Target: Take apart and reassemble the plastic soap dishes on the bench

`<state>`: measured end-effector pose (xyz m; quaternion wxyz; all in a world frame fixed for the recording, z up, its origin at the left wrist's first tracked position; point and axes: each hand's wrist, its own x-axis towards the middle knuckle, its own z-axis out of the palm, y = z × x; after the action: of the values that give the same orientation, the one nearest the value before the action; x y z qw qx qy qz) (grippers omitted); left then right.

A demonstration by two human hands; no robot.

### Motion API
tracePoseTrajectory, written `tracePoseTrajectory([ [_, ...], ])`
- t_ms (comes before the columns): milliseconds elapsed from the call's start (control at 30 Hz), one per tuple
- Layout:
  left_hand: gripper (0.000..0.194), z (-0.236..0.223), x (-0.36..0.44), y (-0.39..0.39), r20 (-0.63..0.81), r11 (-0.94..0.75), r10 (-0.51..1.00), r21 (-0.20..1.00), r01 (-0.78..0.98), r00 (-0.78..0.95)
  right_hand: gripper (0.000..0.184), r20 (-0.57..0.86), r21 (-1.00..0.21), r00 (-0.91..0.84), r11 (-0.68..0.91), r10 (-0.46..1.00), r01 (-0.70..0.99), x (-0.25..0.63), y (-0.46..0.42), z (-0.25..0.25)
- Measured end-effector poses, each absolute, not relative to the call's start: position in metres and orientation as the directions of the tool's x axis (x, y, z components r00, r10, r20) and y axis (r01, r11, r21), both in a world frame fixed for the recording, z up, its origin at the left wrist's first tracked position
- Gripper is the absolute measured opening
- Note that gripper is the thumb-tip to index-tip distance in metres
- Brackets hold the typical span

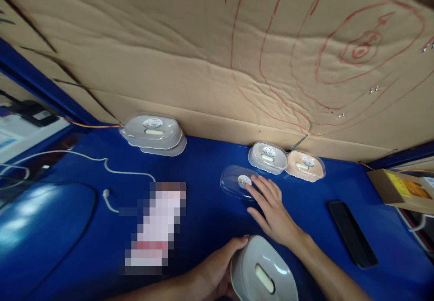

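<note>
At the bottom of the view, my left hand (226, 265) is closed round a tilted grey plastic box (276, 267) with a cream oblong piece on its top face. The box has no clear cover over it, and some of those fingers are hidden behind it. My right hand (271, 206) stretches forward with its fingers spread. Its fingertips are at the right side of a clear plastic cover (233, 183) with a round white label, which lies on the blue table (206, 237). Whether they touch the cover or hover over it, I cannot tell.
Against the cardboard wall (152, 57) stand a grey covered box (267, 158), a peach one (305, 166) and stacked grey ones (154, 134). A black tray (352, 235) lies right, near a cardboard box (400, 190). A blurred-out object (159, 224) and white cables (130, 171) lie left.
</note>
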<state>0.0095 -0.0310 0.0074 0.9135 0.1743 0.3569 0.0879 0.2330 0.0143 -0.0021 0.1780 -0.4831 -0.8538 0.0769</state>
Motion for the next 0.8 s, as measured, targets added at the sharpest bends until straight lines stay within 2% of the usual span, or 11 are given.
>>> tracePoseTrajectory([
  [67,0.069,0.01,0.009,-0.028,-0.62,0.92,0.299,0.389,-0.046,0.725,0.037,0.276,-0.343,-0.475,0.547,0.836,0.764,0.235,0.012,-0.001],
  [133,0.071,0.011,0.009,-0.027,-0.624,0.92,0.308,0.389,-0.057,0.718,0.027,0.287,-0.359,-0.485,0.562,0.826,0.745,0.237,0.012,0.0],
  [300,0.067,0.011,0.009,-0.026,-0.61,0.917,0.332,0.389,-0.093,0.72,0.038,0.229,-0.404,-0.511,0.559,0.829,0.725,0.238,0.016,0.004],
  [467,0.067,0.014,0.009,-0.02,-0.556,0.869,0.459,0.445,-0.219,0.693,0.036,0.172,-0.631,-0.479,0.47,0.861,0.618,0.246,0.006,0.024],
  [533,0.065,0.016,0.008,-0.016,-0.527,0.827,0.537,0.482,-0.289,0.658,0.045,0.111,-0.691,-0.532,0.45,0.839,0.566,0.247,-0.001,0.034],
  [633,0.064,0.018,0.007,-0.012,-0.484,0.78,0.611,0.504,-0.371,0.626,0.086,0.029,-0.649,-0.577,0.455,0.816,0.61,0.243,-0.01,0.04],
  [667,0.065,0.018,0.006,-0.012,-0.482,0.773,0.622,0.501,-0.388,0.617,0.094,0.015,-0.622,-0.573,0.456,0.82,0.637,0.241,-0.013,0.04],
  [733,0.067,0.016,0.006,-0.012,-0.489,0.77,0.629,0.495,-0.402,0.604,0.093,0.017,-0.612,-0.557,0.449,0.83,0.651,0.237,-0.016,0.037],
  [800,0.072,0.013,0.007,-0.015,-0.484,0.769,0.63,0.497,-0.402,0.607,0.085,0.03,-0.675,-0.548,0.421,0.836,0.606,0.235,-0.016,0.034],
])
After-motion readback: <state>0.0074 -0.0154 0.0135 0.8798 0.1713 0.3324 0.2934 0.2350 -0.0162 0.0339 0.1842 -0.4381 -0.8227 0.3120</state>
